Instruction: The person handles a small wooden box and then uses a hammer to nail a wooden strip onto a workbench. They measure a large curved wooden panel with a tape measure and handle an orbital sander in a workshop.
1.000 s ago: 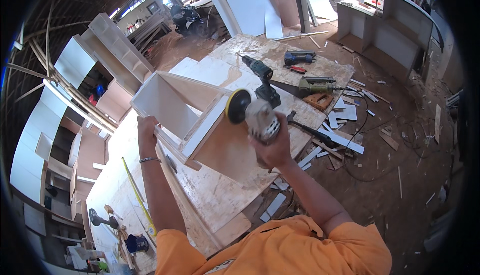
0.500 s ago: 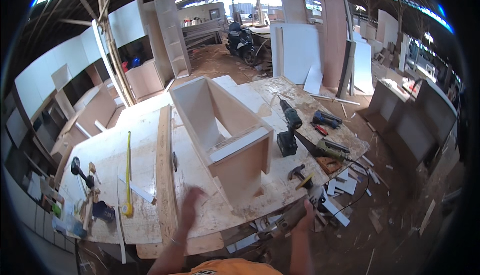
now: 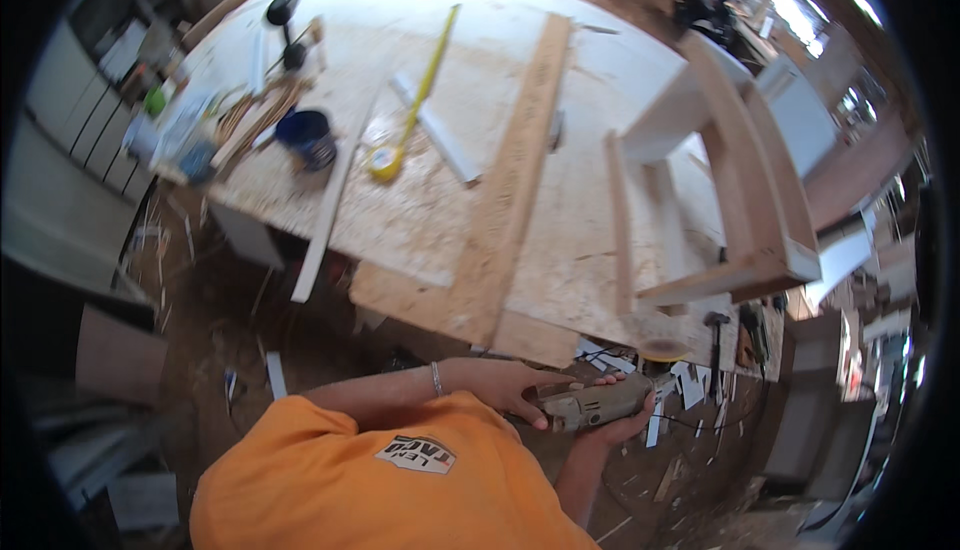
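Observation:
An angle grinder (image 3: 585, 407) with a grey-brown body and a yellowish disc at its head lies across my hands, just off the table's front edge. My left hand (image 3: 505, 386), with a bracelet at the wrist, closes on the rear part of the body, thumb toward me. From below and to the right, my right hand (image 3: 622, 430) wraps round the body nearer the head. Beyond the disc, an open wooden box frame (image 3: 735, 140) sits on the right part of the worktable (image 3: 420, 240). Part of each hand is hidden behind the grinder.
A long wooden plank (image 3: 515, 170) crosses the table. Left of it lie a yellow tape measure (image 3: 384, 162), white strips, a dark blue cup (image 3: 306, 138) and a black-handled tool (image 3: 287, 25). A hammer (image 3: 715, 335) is at the right edge. Offcuts and a cable lie below.
My view has swung left and down. My left hand, empty near the box before, has come to the grinder, which my right hand was holding. The grinder is now in both hands close to my body.

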### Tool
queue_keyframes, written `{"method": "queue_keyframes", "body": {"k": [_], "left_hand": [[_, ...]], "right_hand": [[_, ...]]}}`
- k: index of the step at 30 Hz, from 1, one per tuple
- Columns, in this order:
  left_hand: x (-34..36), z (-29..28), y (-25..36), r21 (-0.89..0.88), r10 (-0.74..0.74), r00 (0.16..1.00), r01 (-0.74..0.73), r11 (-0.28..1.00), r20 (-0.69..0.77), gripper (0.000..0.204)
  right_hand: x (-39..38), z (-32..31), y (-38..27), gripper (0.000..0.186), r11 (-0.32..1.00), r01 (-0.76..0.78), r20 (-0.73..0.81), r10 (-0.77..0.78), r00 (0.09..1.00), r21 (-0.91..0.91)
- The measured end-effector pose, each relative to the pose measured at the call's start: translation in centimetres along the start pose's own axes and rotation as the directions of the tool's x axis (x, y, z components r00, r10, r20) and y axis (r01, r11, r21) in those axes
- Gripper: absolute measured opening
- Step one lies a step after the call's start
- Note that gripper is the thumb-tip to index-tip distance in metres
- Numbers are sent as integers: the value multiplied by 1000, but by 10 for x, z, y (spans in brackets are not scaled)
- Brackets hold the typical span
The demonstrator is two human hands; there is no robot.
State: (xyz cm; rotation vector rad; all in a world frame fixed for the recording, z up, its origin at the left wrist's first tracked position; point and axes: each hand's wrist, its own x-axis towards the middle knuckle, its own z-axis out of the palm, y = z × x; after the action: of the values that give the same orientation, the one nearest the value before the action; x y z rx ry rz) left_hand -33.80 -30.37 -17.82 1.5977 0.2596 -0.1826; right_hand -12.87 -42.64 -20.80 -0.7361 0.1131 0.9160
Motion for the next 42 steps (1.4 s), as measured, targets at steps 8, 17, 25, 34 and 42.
{"method": "queue_keyframes", "body": {"k": [8, 17, 25, 34, 42], "left_hand": [[-124, 26, -67, -606, -77, 950, -128, 785, -302, 106], [-197, -33, -130, -340, -346, 220, 65, 938, -912, 71], [-191, -132, -184, -214, -196, -105, 677, 704, -975, 75], [-141, -142, -202, -91, -59, -69, 832, 547, -996, 78], [-168, -149, -198, -93, -72, -64, 842, 532, -995, 79]], "right_hand": [[-48, 69, 139, 51, 834, -207, 202, 351, 914, -512], [-73, 148, 192, 49, 213, 290, 357, 650, 670, -933], [-142, 127, 101, 59, 119, 350, 264, 877, 401, -929], [-227, 198, 35, 80, 974, 199, 987, 131, -96, -110], [-200, 191, -27, 60, 945, 323, 997, 68, -41, -51]]}}
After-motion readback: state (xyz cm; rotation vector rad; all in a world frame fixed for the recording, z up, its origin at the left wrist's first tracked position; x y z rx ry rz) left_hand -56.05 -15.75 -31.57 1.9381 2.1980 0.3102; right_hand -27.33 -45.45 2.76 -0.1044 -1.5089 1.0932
